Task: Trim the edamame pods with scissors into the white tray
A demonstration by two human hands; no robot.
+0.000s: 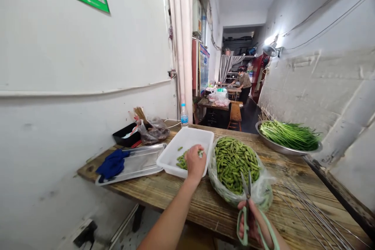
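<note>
My left hand (196, 161) is over the white plastic tub (172, 149), its fingers curled closed with a bit of green edamame pod showing between them. Below it, a small heap of edamame pods (181, 161) lies on the tub's floor. My right hand (251, 218) grips scissors (248, 193) with pale green handles. Their blades point away from me and stand apart, over the near right side of a clear plastic bag (215, 179). That bag is full of edamame pods (234, 158) and sits right of the tub.
A metal tray (146, 163) with a blue cloth (113, 165) lies left of the tub. Behind are a black box (126, 136), a bagged bundle and a water bottle (184, 116). Right are a metal bowl (288, 149) of long green stalks and thin metal skewers (316, 211). A person (244, 82) bends over a far table.
</note>
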